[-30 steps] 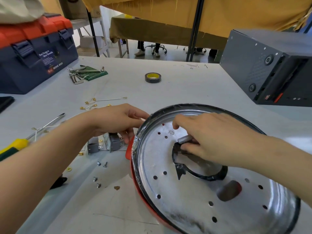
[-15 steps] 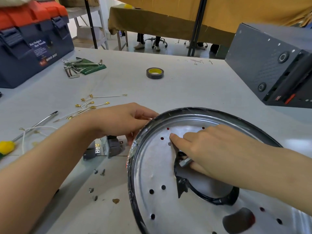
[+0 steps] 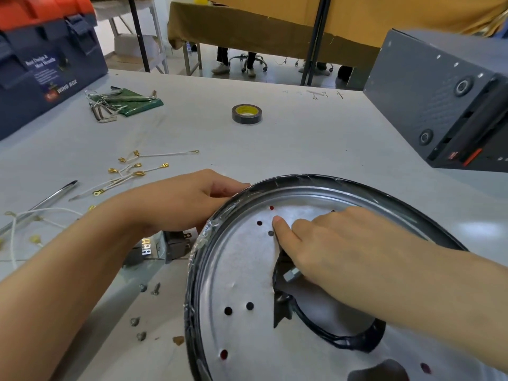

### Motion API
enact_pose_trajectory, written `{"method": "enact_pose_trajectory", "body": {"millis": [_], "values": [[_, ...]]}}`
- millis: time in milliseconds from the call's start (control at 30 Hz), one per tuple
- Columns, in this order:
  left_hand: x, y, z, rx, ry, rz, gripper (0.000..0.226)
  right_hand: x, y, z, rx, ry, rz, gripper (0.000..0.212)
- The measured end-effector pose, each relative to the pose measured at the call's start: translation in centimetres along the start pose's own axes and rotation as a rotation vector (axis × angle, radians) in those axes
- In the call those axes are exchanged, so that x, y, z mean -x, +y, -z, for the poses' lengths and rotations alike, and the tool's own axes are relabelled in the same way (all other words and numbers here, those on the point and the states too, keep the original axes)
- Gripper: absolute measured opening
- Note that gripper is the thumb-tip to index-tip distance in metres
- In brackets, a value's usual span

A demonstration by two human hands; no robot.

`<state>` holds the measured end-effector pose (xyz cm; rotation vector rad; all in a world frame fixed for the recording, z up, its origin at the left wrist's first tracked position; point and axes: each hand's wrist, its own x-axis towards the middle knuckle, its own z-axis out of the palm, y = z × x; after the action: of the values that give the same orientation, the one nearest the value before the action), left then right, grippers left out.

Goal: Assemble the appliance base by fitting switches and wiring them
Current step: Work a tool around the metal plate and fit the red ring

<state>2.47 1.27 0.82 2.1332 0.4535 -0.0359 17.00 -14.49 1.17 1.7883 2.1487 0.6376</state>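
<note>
From the head camera I see a round metal appliance base lying flat on the grey table, underside up, its central opening facing me. My left hand curls its fingers over the far-left rim. My right hand lies on the plate, index finger straight toward a small hole, the others pinching a small metal part whose long axis runs left to right. Two switches sit left of the rim, near loose wires.
</note>
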Motion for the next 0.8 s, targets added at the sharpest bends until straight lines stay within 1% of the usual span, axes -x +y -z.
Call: {"method": "enact_pose_trajectory", "body": {"millis": [67,133,167,233,367,600,700,800], "values": [[0.0,-0.2,0.0,0.011,-0.009,-0.003,0.028,0.0,0.2,0.0,-0.018,0.051,0.002,0.046],[-0.1,-0.3,0.0,0.029,-0.023,-0.007,0.030,0.0,0.3,-0.2,0.007,0.092,0.016,0.058],[-0.1,-0.3,0.0,0.038,-0.029,-0.009,0.031,0.1,0.4,-0.3,0.029,0.098,0.016,0.060],[-0.2,-0.4,0.0,0.050,-0.033,-0.006,0.035,0.2,0.4,-0.3,0.039,0.085,-0.002,0.060],[-0.3,-0.7,0.1,0.055,-0.053,-0.015,0.035,0.1,0.7,-0.3,-0.028,0.086,0.004,0.059],[-0.4,-0.8,0.1,0.069,-0.044,-0.011,0.033,0.2,1.1,-0.6,-0.039,0.147,0.048,0.060],[-0.4,-0.9,0.2,0.073,-0.036,0.018,0.030,0.3,1.4,-0.7,-0.103,0.097,0.055,0.055],[-0.4,-0.8,0.2,0.076,-0.032,0.040,0.030,0.6,1.6,-0.6,-0.039,0.016,0.040,0.047]]}}
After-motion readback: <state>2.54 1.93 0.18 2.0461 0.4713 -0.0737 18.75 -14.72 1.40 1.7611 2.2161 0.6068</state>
